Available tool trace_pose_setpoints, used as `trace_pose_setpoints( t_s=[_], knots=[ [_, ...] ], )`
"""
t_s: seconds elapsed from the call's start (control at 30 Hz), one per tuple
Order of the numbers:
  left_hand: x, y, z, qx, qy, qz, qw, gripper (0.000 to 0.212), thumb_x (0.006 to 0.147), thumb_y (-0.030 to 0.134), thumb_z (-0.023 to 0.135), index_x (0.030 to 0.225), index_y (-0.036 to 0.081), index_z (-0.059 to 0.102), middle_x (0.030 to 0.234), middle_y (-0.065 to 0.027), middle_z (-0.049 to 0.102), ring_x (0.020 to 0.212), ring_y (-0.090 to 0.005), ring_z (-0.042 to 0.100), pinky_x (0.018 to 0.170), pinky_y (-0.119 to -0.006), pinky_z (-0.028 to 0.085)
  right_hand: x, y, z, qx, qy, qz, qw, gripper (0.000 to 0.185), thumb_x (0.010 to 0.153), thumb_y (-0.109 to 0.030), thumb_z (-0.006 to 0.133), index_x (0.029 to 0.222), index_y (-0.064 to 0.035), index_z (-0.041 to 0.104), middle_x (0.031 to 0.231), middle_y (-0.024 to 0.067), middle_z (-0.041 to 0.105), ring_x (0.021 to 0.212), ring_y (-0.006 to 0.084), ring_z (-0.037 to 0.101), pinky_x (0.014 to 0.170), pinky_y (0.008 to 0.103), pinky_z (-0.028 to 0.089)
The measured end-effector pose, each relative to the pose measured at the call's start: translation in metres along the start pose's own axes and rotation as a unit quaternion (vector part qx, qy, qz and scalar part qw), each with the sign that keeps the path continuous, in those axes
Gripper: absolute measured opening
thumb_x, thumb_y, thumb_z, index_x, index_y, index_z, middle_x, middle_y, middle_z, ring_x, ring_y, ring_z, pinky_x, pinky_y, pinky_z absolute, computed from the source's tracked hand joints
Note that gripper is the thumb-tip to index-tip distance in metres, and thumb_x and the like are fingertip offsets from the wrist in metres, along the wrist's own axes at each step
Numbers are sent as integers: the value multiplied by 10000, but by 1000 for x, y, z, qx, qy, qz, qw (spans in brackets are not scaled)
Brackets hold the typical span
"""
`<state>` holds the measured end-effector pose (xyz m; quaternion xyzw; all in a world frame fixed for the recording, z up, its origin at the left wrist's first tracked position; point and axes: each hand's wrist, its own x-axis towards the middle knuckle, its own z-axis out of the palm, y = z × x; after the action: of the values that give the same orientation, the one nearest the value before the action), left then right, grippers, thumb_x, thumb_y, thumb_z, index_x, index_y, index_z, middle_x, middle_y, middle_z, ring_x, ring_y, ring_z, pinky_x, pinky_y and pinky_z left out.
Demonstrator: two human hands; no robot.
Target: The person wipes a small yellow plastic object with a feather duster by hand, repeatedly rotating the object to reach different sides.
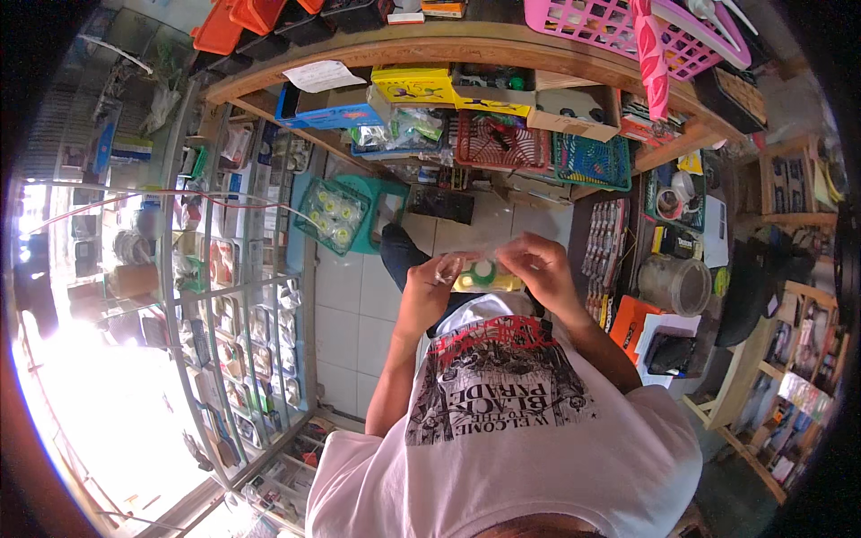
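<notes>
My left hand [430, 286] is closed on crumpled clear plastic film [449, 270], which catches the light. The film seems to stretch across to my right hand [538, 265], whose bent fingers pinch at its other side; motion blurs those fingertips. Below and between the hands, at my lap, lies a green ring-shaped piece [483, 274] with a pale centre. Beside it shows a yellow object [508, 284], partly hidden by the film and my hands. I cannot tell whether these two are inside the plastic.
A green basket [333, 216] of round white pieces rests on a teal plastic stool [387, 208]. A wooden shelf [471, 42] with boxes and baskets stands ahead. Glass display shelving [249, 289] lines the left. A counter at right holds a clear jar [672, 284] and tape rolls [669, 202].
</notes>
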<state>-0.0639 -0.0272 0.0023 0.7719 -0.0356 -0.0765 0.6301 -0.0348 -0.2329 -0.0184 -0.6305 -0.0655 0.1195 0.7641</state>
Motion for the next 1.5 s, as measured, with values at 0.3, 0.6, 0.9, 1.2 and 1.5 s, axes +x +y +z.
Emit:
trace_pose_setpoints(
  t_s=[0.3,0.6,0.9,1.2,1.5],
  knots=[
    [1,11,8,57,-18,49,997,196,946,112,502,1007,-60,573,886,-228,602,761,-402,582,678,-393,467,4,-6,7,-182,-27,-86,979,157,816,-92,706,954,-20,683,838,89,638,762,159,635,582,257,493],
    [-5,-3,0,153,-131,88,975,421,923,300,549,1137,-58,485,934,-265,560,871,-463,561,697,-468,458,-6,-2,16,-185,-7,-69,980,149,805,-111,727,928,-34,697,771,84,648,647,152,625,577,277,476],
    [-3,-15,6,106,-90,49,989,286,902,187,597,1015,-72,559,877,-250,608,776,-439,594,672,-420,484,-6,8,16,-162,-30,-55,985,182,825,-99,712,996,-39,692,851,91,688,790,139,675,693,252,523],
    [-7,-13,10,55,-28,-29,998,203,940,113,537,1041,-60,570,917,-217,637,802,-301,641,713,-350,483,-11,22,12,13,0,55,998,173,873,-115,672,1000,2,659,945,74,675,839,120,656,752,245,523],
    [-1,-14,13,62,-72,0,995,243,952,159,533,1076,-50,532,925,-229,621,873,-362,629,741,-367,480,-5,5,16,-273,-43,-155,948,140,759,-110,720,875,-38,692,930,92,603,849,256,626,740,352,494]
  ],
)
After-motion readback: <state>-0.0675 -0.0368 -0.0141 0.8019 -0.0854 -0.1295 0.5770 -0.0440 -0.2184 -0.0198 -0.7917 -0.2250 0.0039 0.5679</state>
